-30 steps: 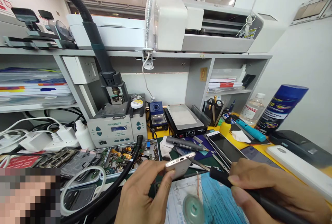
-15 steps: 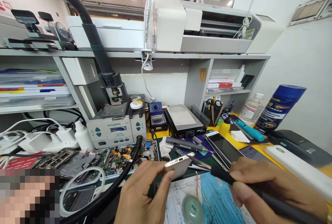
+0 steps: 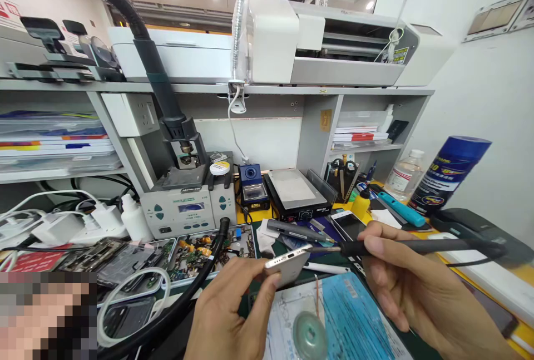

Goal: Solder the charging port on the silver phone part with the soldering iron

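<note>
My left hand (image 3: pixel 233 310) pinches a slim silver phone (image 3: pixel 287 265) between thumb and fingers, its edge with the port and small holes turned up. My right hand (image 3: pixel 409 276) grips the black handle of a soldering iron (image 3: pixel 392 247), held nearly level, with a thin cord showing behind it. The iron's metal tip reaches the phone's right end; whether it touches cannot be made out. Under the hands are a blue and white printed sheet (image 3: pixel 354 315) and a round, pale green, translucent disc (image 3: pixel 309 335).
A tray of small parts (image 3: pixel 196 254) lies left, crossed by a black hose (image 3: pixel 208 271). Behind stand a hot air station (image 3: pixel 187 210), a small blue unit (image 3: pixel 252 187) and a flat heating plate (image 3: pixel 296 190). Another phone (image 3: pixel 348 225), a yellow bottle (image 3: pixel 361 204) and a spray can (image 3: pixel 450 173) are rightward.
My right hand has raised and levelled the soldering iron, bringing its tip from below right up to the phone's right end. My left hand and the phone have hardly moved.
</note>
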A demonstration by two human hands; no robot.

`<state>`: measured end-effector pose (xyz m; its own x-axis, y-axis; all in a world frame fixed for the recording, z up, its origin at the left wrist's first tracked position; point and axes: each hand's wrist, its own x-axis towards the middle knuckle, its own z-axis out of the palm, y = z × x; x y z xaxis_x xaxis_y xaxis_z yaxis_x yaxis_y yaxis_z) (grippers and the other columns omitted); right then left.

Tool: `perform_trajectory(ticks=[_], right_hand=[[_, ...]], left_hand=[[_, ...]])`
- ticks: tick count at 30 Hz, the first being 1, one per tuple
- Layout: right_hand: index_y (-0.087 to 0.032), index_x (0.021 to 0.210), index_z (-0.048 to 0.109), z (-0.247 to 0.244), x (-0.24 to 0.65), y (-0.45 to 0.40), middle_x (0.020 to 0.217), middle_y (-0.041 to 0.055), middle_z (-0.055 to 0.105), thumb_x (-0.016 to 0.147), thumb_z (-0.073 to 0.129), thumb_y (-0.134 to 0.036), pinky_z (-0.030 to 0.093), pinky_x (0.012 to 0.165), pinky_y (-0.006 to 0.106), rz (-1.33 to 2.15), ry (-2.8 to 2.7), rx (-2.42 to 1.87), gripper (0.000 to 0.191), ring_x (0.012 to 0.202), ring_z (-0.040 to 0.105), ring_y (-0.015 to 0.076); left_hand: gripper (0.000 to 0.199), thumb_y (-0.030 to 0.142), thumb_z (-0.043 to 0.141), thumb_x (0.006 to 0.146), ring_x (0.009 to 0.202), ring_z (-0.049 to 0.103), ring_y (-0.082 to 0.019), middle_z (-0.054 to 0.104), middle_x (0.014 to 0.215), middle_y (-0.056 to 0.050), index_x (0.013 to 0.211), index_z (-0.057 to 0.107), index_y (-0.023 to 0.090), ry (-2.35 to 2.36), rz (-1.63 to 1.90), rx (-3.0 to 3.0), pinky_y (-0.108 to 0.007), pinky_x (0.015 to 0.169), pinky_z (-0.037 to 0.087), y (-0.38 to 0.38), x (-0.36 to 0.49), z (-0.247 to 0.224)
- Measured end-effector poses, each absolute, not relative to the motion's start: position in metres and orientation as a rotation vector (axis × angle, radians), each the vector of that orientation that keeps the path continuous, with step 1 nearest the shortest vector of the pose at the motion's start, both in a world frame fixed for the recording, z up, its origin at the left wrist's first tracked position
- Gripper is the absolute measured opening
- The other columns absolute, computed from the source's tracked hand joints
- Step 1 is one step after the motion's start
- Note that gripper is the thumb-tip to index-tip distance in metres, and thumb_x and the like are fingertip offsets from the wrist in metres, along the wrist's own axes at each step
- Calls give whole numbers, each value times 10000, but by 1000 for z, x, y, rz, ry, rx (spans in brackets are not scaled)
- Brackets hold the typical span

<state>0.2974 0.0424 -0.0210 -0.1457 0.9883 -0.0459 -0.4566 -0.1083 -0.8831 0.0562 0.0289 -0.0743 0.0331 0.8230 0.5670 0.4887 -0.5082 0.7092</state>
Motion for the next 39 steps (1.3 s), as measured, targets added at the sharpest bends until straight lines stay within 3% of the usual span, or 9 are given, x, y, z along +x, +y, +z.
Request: perform_trajectory(ticks=[5, 20, 39], right_hand=[[-160, 573, 644, -14, 285, 41, 460, -18, 661, 695, 941, -378, 449, 233, 117, 1394, -846, -953, 388, 273, 584, 97], [-182, 544, 571, -15, 280, 41, 412, -28, 622, 650, 959, -395, 428, 226, 125, 1320, -863, -1018, 455, 252, 549, 95], [-184, 573, 610, -14, 278, 37, 421, -28, 634, 658, 956, -417, 441, 247, 129, 1226, -948, -1018, 426, 273, 577, 108]], left_hand=[[84, 226, 630, 984, 801, 660, -141, 715, 888, 32, 990, 703, 267, 1296, 1470, 2019, -210, 737, 498, 28, 55, -75], [107, 192, 641, 977, 829, 683, -140, 742, 930, 21, 1002, 716, 264, 1260, 1452, 2044, -212, 754, 519, 27, 54, -73], [110, 184, 642, 972, 825, 689, -141, 740, 918, 20, 997, 719, 258, 1256, 1468, 2046, -215, 757, 530, 28, 54, -74]])
